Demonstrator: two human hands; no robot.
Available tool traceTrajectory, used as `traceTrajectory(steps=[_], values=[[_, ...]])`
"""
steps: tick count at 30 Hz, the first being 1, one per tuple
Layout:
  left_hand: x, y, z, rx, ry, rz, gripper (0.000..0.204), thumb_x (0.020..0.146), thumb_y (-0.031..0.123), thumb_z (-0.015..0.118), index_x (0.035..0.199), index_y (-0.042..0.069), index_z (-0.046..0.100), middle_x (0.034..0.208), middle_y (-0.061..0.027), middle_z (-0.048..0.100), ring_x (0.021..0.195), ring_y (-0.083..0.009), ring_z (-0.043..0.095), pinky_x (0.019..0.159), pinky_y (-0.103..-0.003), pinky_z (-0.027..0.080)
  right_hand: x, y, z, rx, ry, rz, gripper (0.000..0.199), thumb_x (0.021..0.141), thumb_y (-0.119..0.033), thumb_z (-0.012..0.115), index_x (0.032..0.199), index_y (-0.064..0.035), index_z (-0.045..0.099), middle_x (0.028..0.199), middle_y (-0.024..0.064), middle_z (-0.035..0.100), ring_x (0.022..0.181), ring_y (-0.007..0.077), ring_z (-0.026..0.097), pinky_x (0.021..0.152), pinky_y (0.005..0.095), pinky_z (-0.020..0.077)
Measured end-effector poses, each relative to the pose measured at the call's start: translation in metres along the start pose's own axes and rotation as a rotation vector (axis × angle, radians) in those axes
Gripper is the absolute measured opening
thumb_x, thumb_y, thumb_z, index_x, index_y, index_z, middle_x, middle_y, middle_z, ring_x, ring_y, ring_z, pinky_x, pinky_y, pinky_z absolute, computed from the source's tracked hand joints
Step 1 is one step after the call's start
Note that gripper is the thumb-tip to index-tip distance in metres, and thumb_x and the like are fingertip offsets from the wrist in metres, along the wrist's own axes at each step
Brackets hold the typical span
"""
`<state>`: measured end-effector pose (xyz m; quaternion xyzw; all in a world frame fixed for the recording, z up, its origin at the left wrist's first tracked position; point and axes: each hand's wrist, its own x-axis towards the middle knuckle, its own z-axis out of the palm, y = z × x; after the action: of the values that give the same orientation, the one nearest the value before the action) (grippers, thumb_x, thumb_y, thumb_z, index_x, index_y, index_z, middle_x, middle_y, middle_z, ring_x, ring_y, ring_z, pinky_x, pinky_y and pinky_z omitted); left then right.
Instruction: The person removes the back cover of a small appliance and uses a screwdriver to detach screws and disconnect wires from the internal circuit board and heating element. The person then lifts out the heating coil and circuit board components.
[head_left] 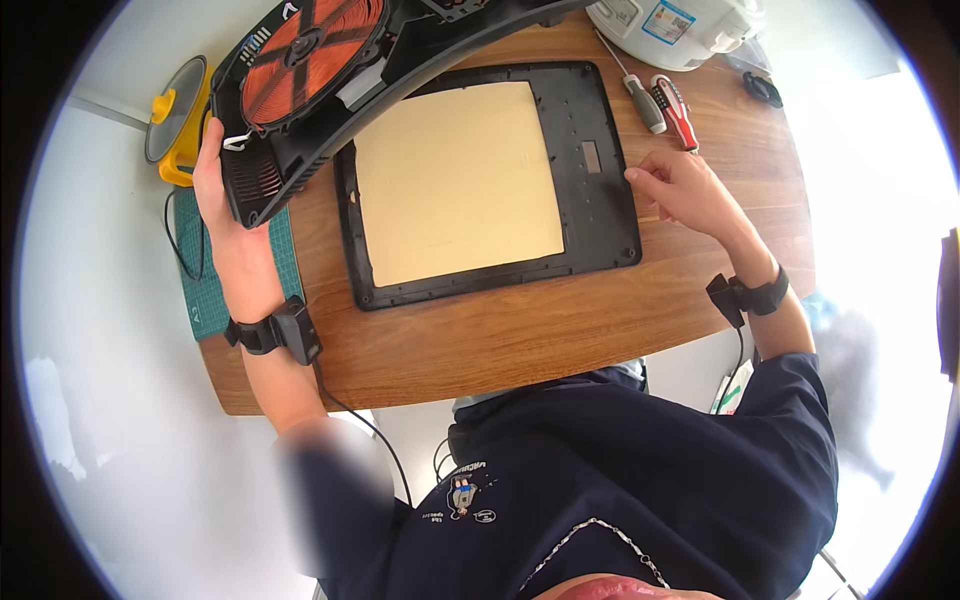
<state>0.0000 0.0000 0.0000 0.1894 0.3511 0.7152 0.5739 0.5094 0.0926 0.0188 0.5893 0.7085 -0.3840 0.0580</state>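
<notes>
My left hand [218,195] grips the near left side of a black induction cooker base [290,180], tilted up off the table. Inside the base a round copper coil [312,60] shows; its far part runs out of view at the top. Below it, the cooker's black top panel [590,230] lies on the table with its inner side up, a tan sheet [460,180] covering most of it. Beside the panel's right edge, my right hand [685,195] has its fingers curled in. Whether anything is inside them is hidden.
A grey-handled screwdriver [644,105] and a red-and-white tool [674,115] lie beyond my right hand. A white appliance [670,30] stands at the back right. At the left are a yellow pot with a glass lid [178,130] and a green cutting mat [205,295].
</notes>
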Motion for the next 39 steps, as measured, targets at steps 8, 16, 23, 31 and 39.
traceTrajectory(steps=[8,16,23,31,39], values=[[-0.005,-0.005,0.017,0.052,0.140,0.027,0.043,0.112,0.026,0.037,0.139,-0.002,0.055,0.129,-0.0153,0.068,0.111,-0.0280,0.070,0.097,-0.042,0.058,0.005,0.016,0.033,-0.122,0.194,-0.253,0.027,0.092,-0.026,0.072,0.088,0.0009,0.068,0.075,0.0159,0.071,0.071,0.0309,0.070,0.068,0.0401,0.0539],[-0.005,0.001,-0.011,-0.113,-0.160,-0.016,0.045,0.112,0.024,0.035,0.143,-0.005,0.051,0.138,-0.0202,0.063,0.123,-0.0329,0.064,0.107,-0.047,0.051,0.009,0.005,0.036,-0.060,0.312,-0.275,0.020,0.088,-0.018,0.071,0.089,0.0009,0.065,0.068,0.0125,0.063,0.064,0.0243,0.065,0.064,0.0387,0.0506],[-0.012,0.005,0.010,-0.020,-0.003,0.015,0.043,0.112,0.026,0.036,0.139,-0.003,0.054,0.130,-0.0169,0.067,0.113,-0.0306,0.069,0.099,-0.044,0.057,0.014,0.009,0.043,-0.256,0.329,-0.371,0.014,0.086,-0.012,0.066,0.092,0.0014,0.065,0.074,0.0205,0.067,0.073,0.0394,0.068,0.067,0.0485,0.0519],[-0.014,0.015,0.001,-0.004,-0.017,0.061,0.042,0.112,0.024,0.038,0.138,-0.004,0.055,0.129,-0.0168,0.068,0.111,-0.0297,0.069,0.099,-0.043,0.058,0.000,0.007,0.065,0.425,0.327,-0.152,0.043,0.095,-0.007,0.057,0.137,-0.0010,0.047,0.079,0.0074,0.063,0.075,0.0146,0.060,0.073,0.0315,0.0488],[-0.020,0.017,-0.005,0.021,-0.033,0.082,0.042,0.112,0.024,0.038,0.137,-0.004,0.056,0.129,-0.0163,0.068,0.112,-0.0293,0.070,0.099,-0.043,0.058,-0.011,-0.011,0.080,1.124,-0.010,-0.032,0.029,0.110,-0.019,0.052,0.131,0.0012,0.055,0.110,0.0059,0.069,0.093,0.0113,0.067,0.082,0.0272,0.0564]])
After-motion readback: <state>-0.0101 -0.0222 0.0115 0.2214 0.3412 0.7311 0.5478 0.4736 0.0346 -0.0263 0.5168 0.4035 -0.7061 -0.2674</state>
